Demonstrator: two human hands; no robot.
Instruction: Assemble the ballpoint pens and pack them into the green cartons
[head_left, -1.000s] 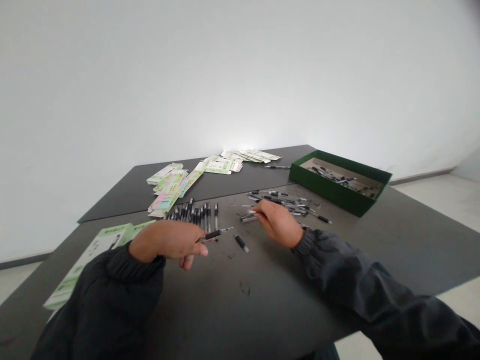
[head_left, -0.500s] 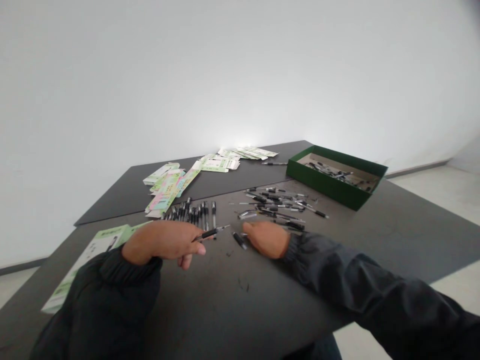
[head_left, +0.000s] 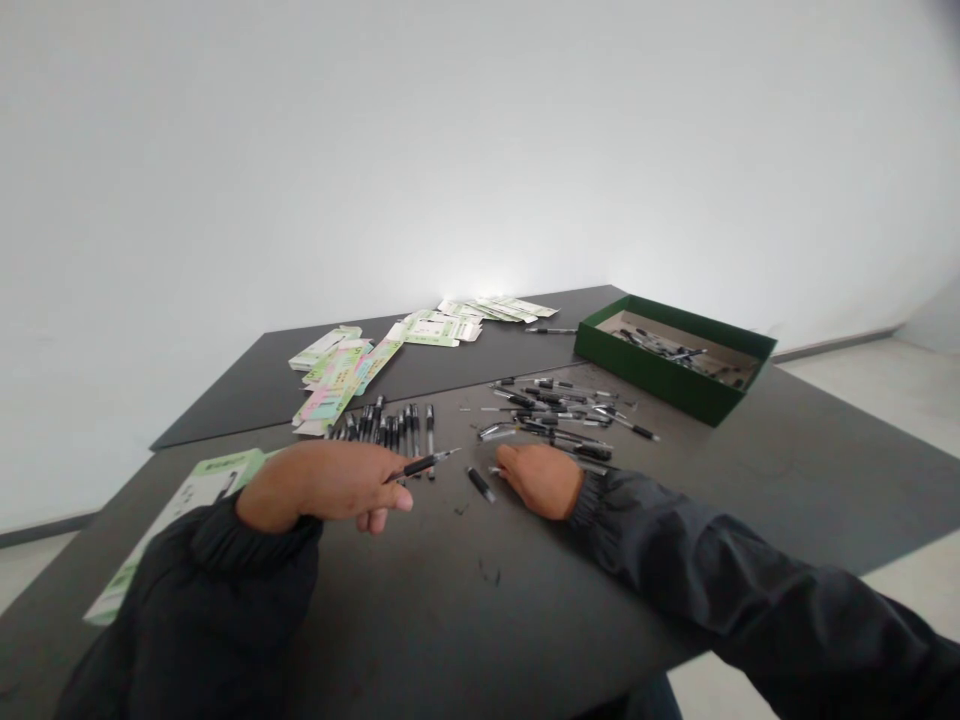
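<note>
My left hand (head_left: 337, 482) pinches a gel pen (head_left: 420, 466) with a black grip, its bare tip pointing right. Just beyond that hand, several capped pens (head_left: 409, 425) lie side by side in a row. My right hand (head_left: 541, 480) rests low over the table with its fingers curled closed. A small pale end of something shows at its fingertips; the rest is hidden. To the left of those fingertips lies a short black-and-clear pen part (head_left: 480, 484), apart from the hand. Behind my right hand spreads a loose pile of pens and pen parts (head_left: 551, 405).
A green open box (head_left: 652, 373) with pens inside stands at the right. Flat printed cartons (head_left: 349, 375) lie at the back left, more cartons (head_left: 435, 326) further back. Another carton (head_left: 180, 510) is partly under my left sleeve. A lone pen (head_left: 551, 330) lies near the box.
My right hand has shifted slightly right, leaving a wider gap to the short pen part, which now shows more fully. The left hand still holds the gel pen in nearly the same place.
</note>
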